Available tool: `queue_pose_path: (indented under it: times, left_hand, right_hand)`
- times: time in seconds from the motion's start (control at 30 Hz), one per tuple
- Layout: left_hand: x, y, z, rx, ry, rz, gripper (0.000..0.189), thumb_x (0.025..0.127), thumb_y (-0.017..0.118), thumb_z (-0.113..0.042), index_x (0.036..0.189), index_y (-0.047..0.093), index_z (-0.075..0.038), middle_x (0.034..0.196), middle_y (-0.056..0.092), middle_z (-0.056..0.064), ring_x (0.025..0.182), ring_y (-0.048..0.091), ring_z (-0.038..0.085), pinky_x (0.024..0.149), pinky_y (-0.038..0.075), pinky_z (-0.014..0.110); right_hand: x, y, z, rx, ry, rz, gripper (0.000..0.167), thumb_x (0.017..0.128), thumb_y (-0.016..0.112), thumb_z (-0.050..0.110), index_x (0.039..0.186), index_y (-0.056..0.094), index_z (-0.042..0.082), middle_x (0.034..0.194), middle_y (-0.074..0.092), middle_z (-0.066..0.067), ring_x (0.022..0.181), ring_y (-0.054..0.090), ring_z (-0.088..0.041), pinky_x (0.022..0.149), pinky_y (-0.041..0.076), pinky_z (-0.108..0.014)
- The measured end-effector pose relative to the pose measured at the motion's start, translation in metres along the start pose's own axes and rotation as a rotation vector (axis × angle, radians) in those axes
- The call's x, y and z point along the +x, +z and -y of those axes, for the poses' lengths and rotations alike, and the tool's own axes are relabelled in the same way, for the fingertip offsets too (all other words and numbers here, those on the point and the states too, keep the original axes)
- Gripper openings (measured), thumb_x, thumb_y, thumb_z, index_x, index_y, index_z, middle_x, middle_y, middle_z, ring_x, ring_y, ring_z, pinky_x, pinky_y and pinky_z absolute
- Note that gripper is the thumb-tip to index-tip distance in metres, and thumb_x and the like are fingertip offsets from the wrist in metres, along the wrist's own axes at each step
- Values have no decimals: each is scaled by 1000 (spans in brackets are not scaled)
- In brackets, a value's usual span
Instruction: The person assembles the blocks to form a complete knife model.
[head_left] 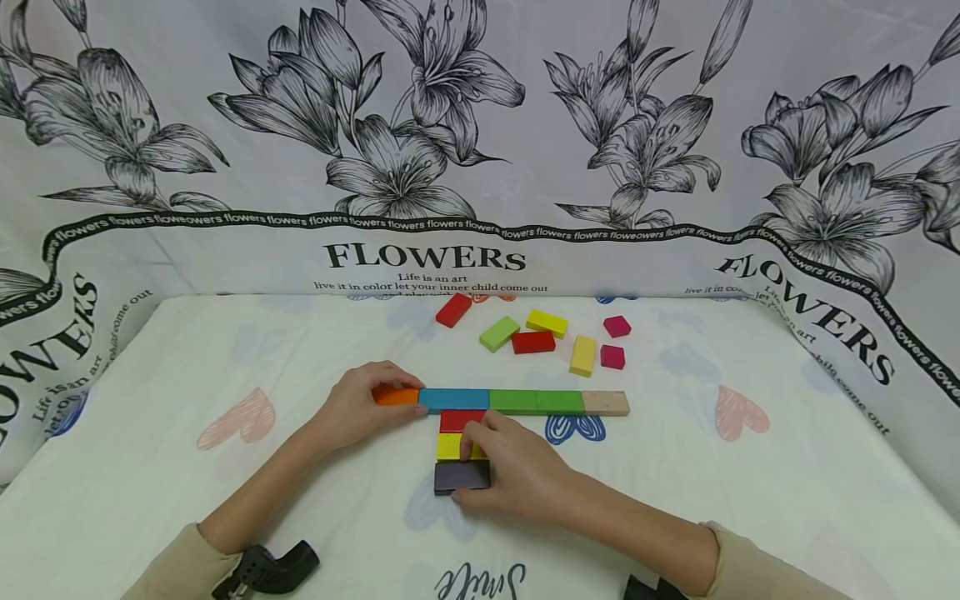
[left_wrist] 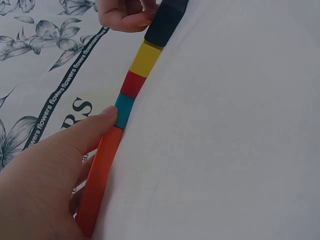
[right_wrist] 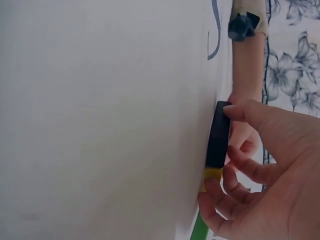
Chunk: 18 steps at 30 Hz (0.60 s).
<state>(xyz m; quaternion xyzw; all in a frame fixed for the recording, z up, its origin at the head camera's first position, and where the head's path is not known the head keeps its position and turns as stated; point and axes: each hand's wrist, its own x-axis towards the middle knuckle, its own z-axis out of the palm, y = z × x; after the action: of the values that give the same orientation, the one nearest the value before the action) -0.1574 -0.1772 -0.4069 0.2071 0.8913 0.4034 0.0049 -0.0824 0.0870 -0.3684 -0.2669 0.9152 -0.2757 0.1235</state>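
Note:
A row of flat wooden blocks lies across the cloth: an orange block [head_left: 396, 397], a blue block [head_left: 454, 400], two green blocks [head_left: 513, 402] and a plain wood block [head_left: 607, 403]. Below the blue one, a column runs toward me with a red block [head_left: 459, 420], a yellow block [head_left: 448, 447] and a black block [head_left: 462, 477]. My left hand [head_left: 360, 404] holds the orange block, its thumb and fingertips at the joint with the blue one. My right hand [head_left: 525, 467] grips the black block, thumb at the near edge, other fingers over the yellow and red blocks.
Behind the row lie loose blocks: several red, yellow and light green ones, such as a light green block [head_left: 499, 333], plus two small crimson blocks [head_left: 612, 357]. A flower-printed cloth [head_left: 420, 258] rises at the back. Dark wrist cameras [head_left: 277, 568] sit on both sleeves.

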Motion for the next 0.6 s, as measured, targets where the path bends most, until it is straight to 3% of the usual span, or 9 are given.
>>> queue_pose_path:
  times: [0.6]
  left_hand:
    - [-2, -2, -6, -3, 9, -1, 28, 88, 87, -28, 112, 82, -16, 107, 75, -3, 107, 62, 23, 91, 52, 41]
  right_hand:
    - [1, 1, 2, 0, 44, 15, 40, 83, 90, 29, 111, 64, 18, 105, 58, 3, 98, 57, -11, 83, 56, -19]
